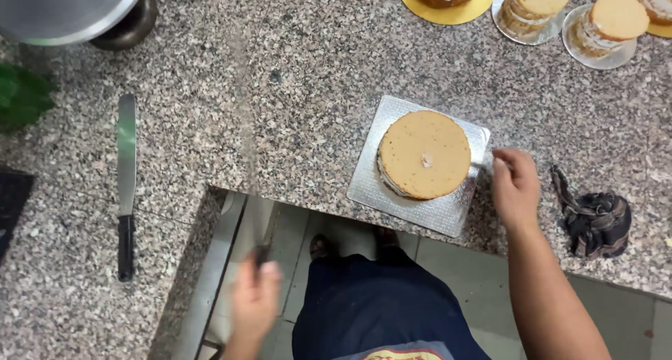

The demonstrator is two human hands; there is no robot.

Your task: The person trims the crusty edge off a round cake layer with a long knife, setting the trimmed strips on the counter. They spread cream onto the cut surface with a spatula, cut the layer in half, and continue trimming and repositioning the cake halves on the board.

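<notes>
A round layered sponge cake [424,154] with cream between its layers sits on a square silver board [371,185] near the front edge of the granite counter [294,101]. My right hand [515,186] rests at the board's right edge, fingers curled against it. My left hand [254,297] is low and in front of the counter, closed round the dark handle of a long thin blade [245,136]. The blade is blurred and points away from me across the counter, left of the cake.
A long palette knife [126,185] with a black handle lies on the left counter section. A dark crumpled cloth [596,221] lies right of my hand. Several small layered cakes [607,23] on round boards line the far edge. A metal bowl [63,10] stands far left.
</notes>
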